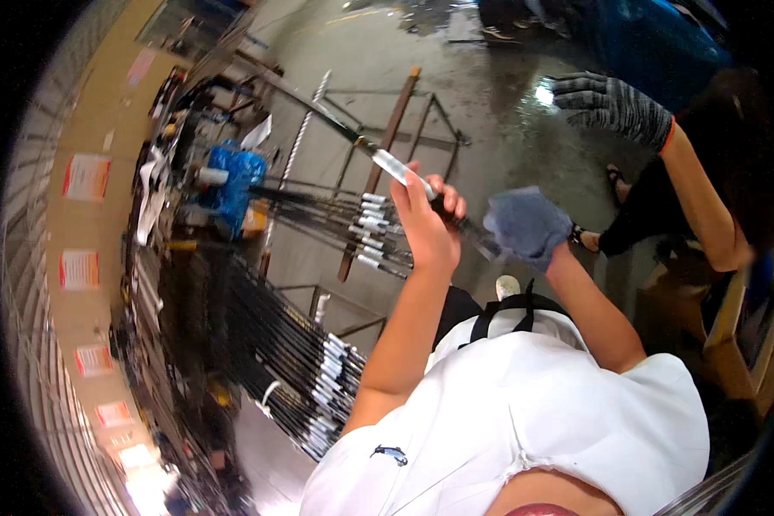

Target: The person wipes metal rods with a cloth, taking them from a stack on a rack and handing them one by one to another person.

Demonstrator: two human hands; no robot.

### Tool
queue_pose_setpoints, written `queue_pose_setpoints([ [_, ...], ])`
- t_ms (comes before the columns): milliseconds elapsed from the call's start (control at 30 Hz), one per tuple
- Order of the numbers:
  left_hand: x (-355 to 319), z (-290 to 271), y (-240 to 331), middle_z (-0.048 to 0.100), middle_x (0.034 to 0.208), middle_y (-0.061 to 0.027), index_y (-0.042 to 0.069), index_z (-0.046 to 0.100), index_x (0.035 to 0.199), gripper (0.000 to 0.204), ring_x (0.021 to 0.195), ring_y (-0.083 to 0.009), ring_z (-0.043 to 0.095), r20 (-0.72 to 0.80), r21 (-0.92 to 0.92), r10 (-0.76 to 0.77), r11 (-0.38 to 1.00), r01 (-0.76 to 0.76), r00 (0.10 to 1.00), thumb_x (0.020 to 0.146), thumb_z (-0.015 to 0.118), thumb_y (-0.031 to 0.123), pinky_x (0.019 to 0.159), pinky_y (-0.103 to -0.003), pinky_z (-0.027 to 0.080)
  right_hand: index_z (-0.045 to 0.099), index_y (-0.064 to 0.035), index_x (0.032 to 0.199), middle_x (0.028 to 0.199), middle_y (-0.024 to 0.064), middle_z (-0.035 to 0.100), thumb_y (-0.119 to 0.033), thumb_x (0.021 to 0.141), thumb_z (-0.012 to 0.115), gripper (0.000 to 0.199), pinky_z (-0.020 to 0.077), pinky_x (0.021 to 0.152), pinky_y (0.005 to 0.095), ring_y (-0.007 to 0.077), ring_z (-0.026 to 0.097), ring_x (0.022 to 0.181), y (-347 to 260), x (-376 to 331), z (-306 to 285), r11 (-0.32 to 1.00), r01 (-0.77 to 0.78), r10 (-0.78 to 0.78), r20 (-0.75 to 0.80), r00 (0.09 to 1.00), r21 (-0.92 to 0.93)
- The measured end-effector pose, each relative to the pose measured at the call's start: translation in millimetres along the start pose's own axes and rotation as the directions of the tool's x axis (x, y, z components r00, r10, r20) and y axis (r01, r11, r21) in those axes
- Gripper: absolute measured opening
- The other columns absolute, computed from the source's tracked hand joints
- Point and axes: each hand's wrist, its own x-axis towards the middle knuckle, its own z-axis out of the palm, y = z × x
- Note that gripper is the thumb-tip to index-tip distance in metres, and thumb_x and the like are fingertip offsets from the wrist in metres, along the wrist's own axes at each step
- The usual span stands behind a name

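We grip the long stiff rod in our left hand, right hand clasping a blue cloth around it, likely light but slippery.

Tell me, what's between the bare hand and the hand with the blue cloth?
In the head view, only a short dark stretch of the rod runs from the left hand to the right hand, wrapped in blue cloth.
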Motion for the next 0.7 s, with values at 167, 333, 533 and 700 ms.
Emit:
queue_pose_setpoints([
  [167,-40,-75,0,0.053,0.085,-0.0157,0.001,0.049,0.101,0.026,0.065,-0.0307,0.052,-0.164,0.887,0.042,0.443,0.129,0.986,0.089,0.050,0.023,0.059,-0.040,0.044,0.057,0.0002,0.096,0.086,0.0106,0.061,-0.020,0.080,0.060,0.026,0.0456,0.074,0.0350,0.0218,0.058,0.079,-70,41,3,0.333,-0.447,-0.009,0.477,0.879,0.830],
  [333,-88,-120,15,0.056,0.092,-0.0254,-0.004,0.051,0.098,0.029,0.088,-0.0431,0.053,0.145,0.957,0.170,-0.272,-0.095,0.975,0.079,0.056,0.018,0.075,-0.046,0.044,0.046,-0.0014,0.113,0.101,0.0043,0.055,-0.022,0.088,0.058,0.034,0.0388,0.087,0.0269,0.0138,0.049,0.095,-170,57,20,-0.489,-0.209,0.059,0.271,0.961,0.847],
  [533,-141,-128,26,0.054,0.081,-0.0282,-0.004,0.048,0.088,0.033,0.075,-0.0455,0.055,-0.177,0.974,0.142,-0.120,0.194,0.974,0.087,0.050,0.030,0.065,-0.049,0.044,0.048,-0.0073,0.086,0.066,0.0025,0.051,-0.037,0.089,0.053,0.030,0.0412,0.049,0.0316,0.0142,0.048,0.054,-165,92,17,-0.564,-0.304,0.258,0.513,0.819,0.768],
  [700,-217,-196,24,0.054,0.068,-0.0242,-0.001,0.047,0.077,0.040,0.063,-0.0438,0.054,-0.179,0.972,0.135,-0.132,0.196,0.975,0.083,0.059,0.037,0.055,-0.048,0.042,0.050,-0.0088,0.087,0.068,0.0011,0.050,-0.037,0.089,0.053,0.028,0.0363,0.048,0.0290,0.0113,0.045,0.056,-148,123,22,-0.493,-0.285,0.282,0.461,0.841,0.822],
])
